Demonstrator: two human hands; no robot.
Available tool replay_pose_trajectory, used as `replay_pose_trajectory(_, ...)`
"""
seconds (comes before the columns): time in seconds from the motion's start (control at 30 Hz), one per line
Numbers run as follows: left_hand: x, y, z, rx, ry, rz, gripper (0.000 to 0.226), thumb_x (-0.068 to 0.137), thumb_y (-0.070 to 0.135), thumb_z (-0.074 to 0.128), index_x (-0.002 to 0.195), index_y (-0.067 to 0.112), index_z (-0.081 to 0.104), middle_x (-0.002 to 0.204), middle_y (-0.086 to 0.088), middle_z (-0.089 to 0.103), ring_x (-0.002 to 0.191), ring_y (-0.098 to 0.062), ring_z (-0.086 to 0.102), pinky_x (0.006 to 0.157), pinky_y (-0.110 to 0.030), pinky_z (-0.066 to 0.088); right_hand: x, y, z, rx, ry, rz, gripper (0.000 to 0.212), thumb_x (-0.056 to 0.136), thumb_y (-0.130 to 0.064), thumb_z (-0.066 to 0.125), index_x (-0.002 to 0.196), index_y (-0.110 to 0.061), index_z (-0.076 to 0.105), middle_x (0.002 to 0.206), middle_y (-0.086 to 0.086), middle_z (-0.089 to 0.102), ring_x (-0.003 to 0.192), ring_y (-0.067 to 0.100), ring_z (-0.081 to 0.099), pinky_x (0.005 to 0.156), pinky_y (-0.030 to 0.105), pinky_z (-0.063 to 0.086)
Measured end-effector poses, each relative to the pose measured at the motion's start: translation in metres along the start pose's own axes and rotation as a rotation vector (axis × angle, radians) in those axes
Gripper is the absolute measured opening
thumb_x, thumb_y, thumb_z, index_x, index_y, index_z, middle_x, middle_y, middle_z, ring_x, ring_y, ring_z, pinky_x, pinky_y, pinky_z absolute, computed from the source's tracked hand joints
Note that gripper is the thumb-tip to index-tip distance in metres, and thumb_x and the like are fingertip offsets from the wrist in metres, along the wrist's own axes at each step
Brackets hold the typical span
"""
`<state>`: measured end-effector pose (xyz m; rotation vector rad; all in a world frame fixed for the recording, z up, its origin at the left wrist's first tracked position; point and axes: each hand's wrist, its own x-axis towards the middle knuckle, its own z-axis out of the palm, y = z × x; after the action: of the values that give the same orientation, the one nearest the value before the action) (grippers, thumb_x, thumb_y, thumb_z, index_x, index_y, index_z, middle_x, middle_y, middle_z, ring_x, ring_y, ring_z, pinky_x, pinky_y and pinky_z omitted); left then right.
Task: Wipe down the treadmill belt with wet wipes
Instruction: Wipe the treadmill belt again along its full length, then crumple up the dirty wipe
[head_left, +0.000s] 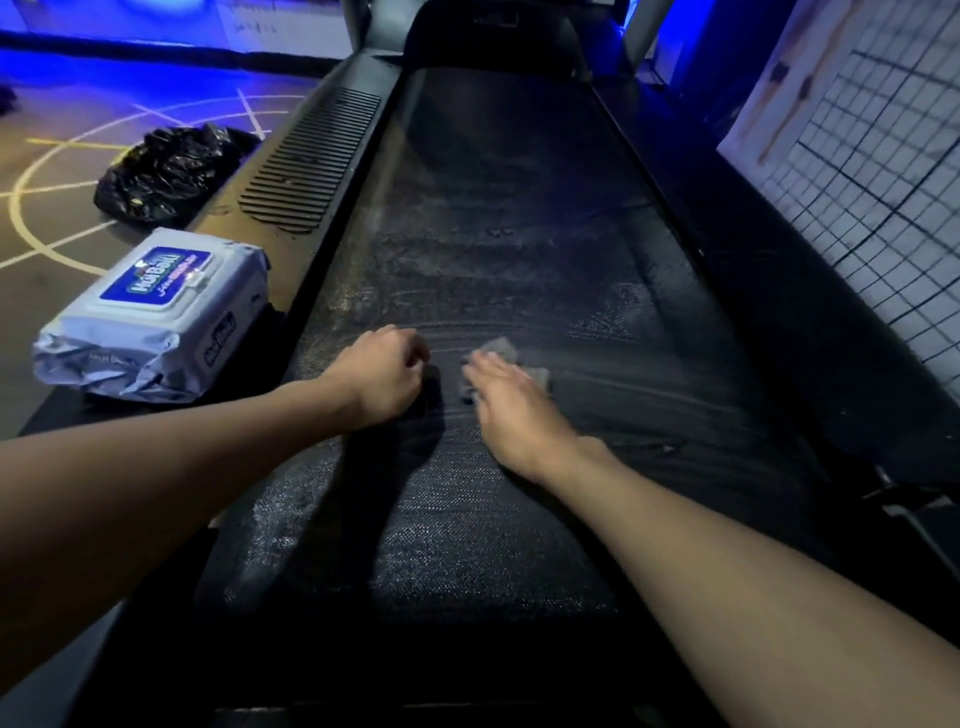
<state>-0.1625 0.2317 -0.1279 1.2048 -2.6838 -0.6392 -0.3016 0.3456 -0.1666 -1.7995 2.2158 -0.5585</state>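
The black treadmill belt (498, 218) runs away from me, dusty in its middle stretch and with wet streaks near my hands. My right hand (511, 410) lies flat with straight fingers on a grey, dirty wet wipe (503, 349), pressing it onto the belt. To its left my left hand (382, 376) rests on the belt as a loose fist, holding nothing that I can see. A white and blue pack of wet wipes (150, 312), lid closed, lies on the treadmill's left side rail.
A crumpled black plastic bag (166, 174) lies on the floor left of the treadmill, beyond the pack. The ribbed left foot rail (311, 161) borders the belt. A white wire grid panel (878, 192) stands close on the right. The floor has yellow painted lines.
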Motion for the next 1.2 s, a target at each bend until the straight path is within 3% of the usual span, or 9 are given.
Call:
replay_pose_trajectory(0.1,-0.001,-0.001,-0.005,-0.150,0.051,-0.041,0.026,0.089,0.011,0.047,0.106,0.010,0.066,0.107,-0.011,0.066,0.102,-0.027,0.060,0.086,-0.031,0.045,0.025,-0.036,0.011,0.208,0.210,0.014,0.026,0.098,-0.009,0.043,0.109,-0.008,0.067,0.113,0.013,0.068,0.106,0.033,0.061,0.087,0.039,0.045)
replay_pose_trajectory(0.23,-0.004,-0.003,-0.028,-0.489,0.063,-0.175,0.028,0.084,-0.005,0.040,0.091,0.007,0.064,0.080,-0.010,0.064,0.071,-0.023,0.058,0.061,-0.029,0.047,0.049,-0.069,0.005,0.558,0.280,0.224,0.023,0.098,-0.009,0.046,0.100,-0.008,0.069,0.092,0.012,0.069,0.082,0.025,0.058,0.071,0.032,0.041)
replay_pose_trajectory(0.47,-0.012,-0.010,-0.094,-0.732,-0.038,-0.400,0.027,0.096,-0.006,0.037,0.093,0.011,0.057,0.098,-0.014,0.061,0.081,-0.029,0.062,0.062,-0.029,0.046,0.075,-0.096,-0.052,0.976,-0.113,0.510,0.014,0.086,-0.006,0.045,0.085,-0.014,0.056,0.085,0.012,0.059,0.084,0.033,0.063,0.065,0.035,0.041)
replay_pose_trajectory(0.6,-0.032,-0.004,-0.131,-0.782,-0.020,-0.434,0.029,0.094,-0.010,0.035,0.091,0.011,0.055,0.091,-0.010,0.061,0.065,-0.022,0.061,0.054,-0.025,0.046,0.075,-0.131,-0.066,0.826,-0.255,0.534,0.030,0.091,-0.003,0.048,0.117,-0.014,0.057,0.111,0.015,0.065,0.102,0.033,0.063,0.073,0.038,0.050)
replay_pose_trajectory(0.73,-0.061,0.003,-0.175,-0.857,0.125,-0.501,0.029,0.086,-0.008,0.040,0.079,0.014,0.057,0.074,-0.005,0.064,0.051,-0.015,0.056,0.043,-0.019,0.042,0.071,-0.175,-0.090,0.648,-0.203,0.562,0.025,0.088,-0.002,0.061,0.113,-0.009,0.063,0.104,0.010,0.067,0.095,0.027,0.062,0.081,0.036,0.052)
replay_pose_trajectory(0.83,-0.092,-0.009,-0.201,-0.780,0.502,-0.648,0.021,0.067,0.009,0.040,0.062,0.019,0.058,0.059,-0.001,0.060,0.053,-0.019,0.052,0.050,-0.026,0.039,0.061,-0.207,-0.107,0.558,-0.279,0.557,0.023,0.086,-0.001,0.062,0.108,-0.007,0.064,0.098,0.009,0.064,0.093,0.023,0.058,0.074,0.027,0.041)
replay_pose_trajectory(0.93,-0.133,-0.040,-0.205,-0.646,0.677,-0.918,0.016,0.076,0.007,0.048,0.072,0.017,0.059,0.072,-0.001,0.063,0.071,-0.023,0.057,0.061,-0.027,0.038,0.050,-0.240,-0.104,0.506,-0.421,0.562,0.026,0.083,0.003,0.061,0.107,-0.007,0.063,0.103,0.012,0.067,0.097,0.025,0.060,0.074,0.027,0.043)
replay_pose_trajectory(1.07,-0.182,-0.085,-0.170,-0.337,0.271,-1.132,0.030,0.085,0.022,0.064,0.113,0.012,0.062,0.119,-0.018,0.057,0.111,-0.038,0.055,0.096,-0.039,0.043,0.038,-0.277,-0.084,0.583,-0.513,0.624,0.024,0.088,0.001,0.050,0.107,-0.004,0.062,0.101,0.012,0.065,0.097,0.027,0.062,0.075,0.032,0.047)
replay_pose_trajectory(1.2,-0.197,-0.092,-0.139,-0.327,0.101,-1.121,0.048,0.084,0.045,0.067,0.123,0.019,0.057,0.123,-0.015,0.048,0.116,-0.037,0.049,0.101,-0.040,0.041,0.026,-0.306,-0.055,0.654,-0.623,0.671,0.027,0.088,0.000,0.048,0.110,-0.003,0.064,0.102,0.011,0.068,0.092,0.024,0.065,0.069,0.029,0.051)
